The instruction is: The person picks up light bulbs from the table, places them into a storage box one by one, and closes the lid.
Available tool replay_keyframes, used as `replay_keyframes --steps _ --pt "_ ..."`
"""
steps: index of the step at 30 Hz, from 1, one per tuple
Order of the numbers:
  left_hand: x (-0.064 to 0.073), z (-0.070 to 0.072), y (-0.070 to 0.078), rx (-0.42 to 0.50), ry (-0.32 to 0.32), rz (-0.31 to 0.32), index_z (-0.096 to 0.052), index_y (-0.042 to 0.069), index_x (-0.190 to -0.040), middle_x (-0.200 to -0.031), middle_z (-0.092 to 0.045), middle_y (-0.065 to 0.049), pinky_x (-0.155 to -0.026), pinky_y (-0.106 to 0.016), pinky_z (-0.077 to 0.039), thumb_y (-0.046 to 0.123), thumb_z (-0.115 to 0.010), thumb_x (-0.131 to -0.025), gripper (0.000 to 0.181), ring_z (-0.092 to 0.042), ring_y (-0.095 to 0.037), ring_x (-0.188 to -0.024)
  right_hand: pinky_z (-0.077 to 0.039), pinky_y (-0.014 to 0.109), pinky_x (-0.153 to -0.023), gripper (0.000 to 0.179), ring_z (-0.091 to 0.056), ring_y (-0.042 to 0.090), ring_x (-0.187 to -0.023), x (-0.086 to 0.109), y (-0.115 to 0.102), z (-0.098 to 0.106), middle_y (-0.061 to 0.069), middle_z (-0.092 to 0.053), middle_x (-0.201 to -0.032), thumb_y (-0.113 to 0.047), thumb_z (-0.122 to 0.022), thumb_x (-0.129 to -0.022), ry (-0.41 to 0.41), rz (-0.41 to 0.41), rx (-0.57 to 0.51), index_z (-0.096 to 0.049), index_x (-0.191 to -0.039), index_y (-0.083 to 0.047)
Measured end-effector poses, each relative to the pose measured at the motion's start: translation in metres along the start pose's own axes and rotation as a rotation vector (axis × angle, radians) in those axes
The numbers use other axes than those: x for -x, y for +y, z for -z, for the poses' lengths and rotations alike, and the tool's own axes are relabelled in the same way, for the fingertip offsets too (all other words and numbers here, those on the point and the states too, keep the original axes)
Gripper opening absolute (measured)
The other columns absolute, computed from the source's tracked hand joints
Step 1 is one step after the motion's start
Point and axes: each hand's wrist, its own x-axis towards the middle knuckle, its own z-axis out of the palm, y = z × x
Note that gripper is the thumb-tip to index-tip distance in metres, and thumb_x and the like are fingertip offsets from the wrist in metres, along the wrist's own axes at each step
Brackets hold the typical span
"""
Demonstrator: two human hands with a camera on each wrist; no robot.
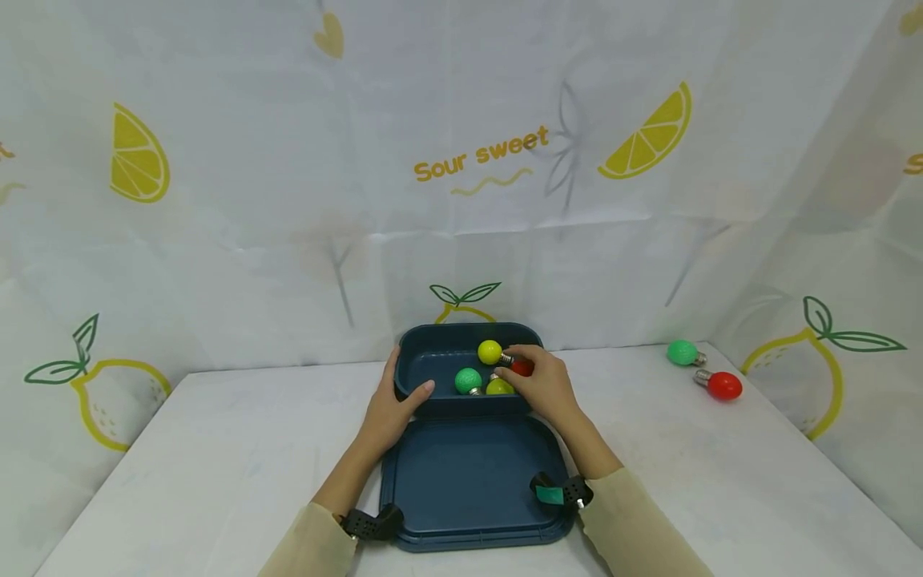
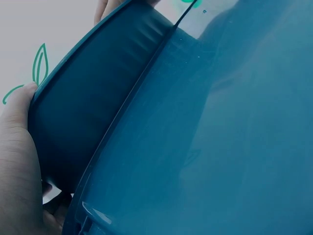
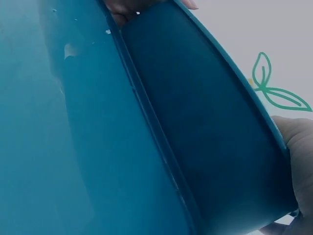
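A dark blue open box (image 1: 433, 370) stands at the back of the table, with several coloured bulbs in its right half. My left hand (image 1: 388, 410) grips its left side, thumb over the front rim. Over the right rim reaches my right hand (image 1: 546, 383), thumb and index finger round a red bulb (image 1: 522, 367) whose metal base points left. Close to those fingertips lie a yellow bulb (image 1: 489, 351), a second yellow bulb (image 1: 500, 387) and a green bulb (image 1: 468, 380). The left wrist view shows the left thumb (image 2: 19, 105) at the box rim.
A flat dark blue lid (image 1: 476, 481) lies directly in front of the box, under both wrists. On the table's far right are another green bulb (image 1: 682, 353) and another red bulb (image 1: 723, 385). A printed white cloth (image 1: 288, 240) hangs behind the white table (image 1: 252, 449).
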Motion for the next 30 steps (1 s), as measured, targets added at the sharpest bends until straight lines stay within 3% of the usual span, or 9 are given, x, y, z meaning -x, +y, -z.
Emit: replay_keyframes --steps 8,17,25,30 --pt "0.000 0.002 0.000 0.006 0.000 -0.001 -0.007 0.031 -0.164 -0.171 -0.017 -0.008 -0.122 -0.066 -0.022 0.058 -0.064 -0.092 0.096 -0.021 -0.038 -0.156 -0.044 0.059 -0.110 0.044 -0.056 0.038 -0.133 -0.005 0.003 0.023 0.018 -0.063 -0.139 -0.032 -0.075 -0.091 0.110 0.024 -0.034 -0.069 -0.127 -0.007" --pt "0.000 0.000 -0.002 0.013 0.005 -0.009 -0.008 0.029 -0.164 -0.171 -0.017 -0.007 -0.122 -0.065 -0.023 0.057 -0.064 -0.092 0.096 -0.021 -0.037 -0.156 -0.046 0.062 -0.104 0.043 -0.056 0.041 -0.130 0.006 0.044 0.068 0.023 -0.064 -0.135 -0.021 -0.076 -0.090 0.351 0.062 0.025 -0.067 -0.127 0.000" --pt "0.000 0.000 -0.003 0.009 0.007 -0.013 -0.008 0.027 -0.164 -0.171 -0.017 -0.010 -0.122 -0.065 -0.022 0.056 -0.064 -0.093 0.095 -0.021 -0.038 -0.156 -0.042 0.062 -0.103 0.050 -0.055 0.047 -0.126 0.026 0.096 0.118 0.028 -0.064 -0.133 -0.020 -0.079 -0.087 0.481 -0.032 0.176 -0.064 -0.129 0.002" --pt "0.001 -0.001 -0.002 0.008 0.008 -0.012 -0.009 0.028 -0.164 -0.170 -0.018 -0.011 -0.121 -0.066 -0.023 0.056 -0.065 -0.092 0.095 -0.022 -0.039 -0.156 -0.035 0.064 -0.110 0.053 -0.051 0.049 -0.130 0.038 0.124 0.146 0.028 -0.062 -0.136 -0.022 -0.079 -0.086 0.536 -0.126 0.219 -0.064 -0.130 0.003"
